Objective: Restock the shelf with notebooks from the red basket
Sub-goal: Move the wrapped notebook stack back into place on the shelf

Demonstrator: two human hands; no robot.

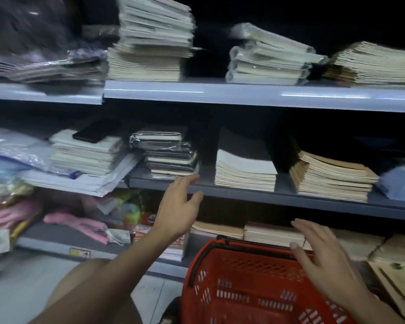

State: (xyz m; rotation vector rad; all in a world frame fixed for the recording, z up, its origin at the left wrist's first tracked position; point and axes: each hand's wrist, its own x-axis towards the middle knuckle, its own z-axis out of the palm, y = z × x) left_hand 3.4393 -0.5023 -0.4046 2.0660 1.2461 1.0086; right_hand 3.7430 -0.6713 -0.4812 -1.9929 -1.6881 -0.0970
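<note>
The red basket (239, 277) sits low in front of me, its inside showing no notebooks from this angle. My left hand (179, 206) is raised with relaxed fingers just below the front edge of the middle shelf (243, 191), holding nothing. My right hand (323, 256) hovers open over the basket's far right rim, also holding nothing. On the middle shelf lie a stack of dark wrapped notebooks (171, 155), a stack of pale notebooks (244, 170) and a stack of brown-covered notebooks (332, 176).
The top shelf (220, 93) carries tall notebook stacks (150, 40). A black phone (96, 130) lies on a pale stack at the middle left. Plastic-wrapped goods and pink items fill the left side. More paper stacks (274, 232) sit on the bottom shelf behind the basket.
</note>
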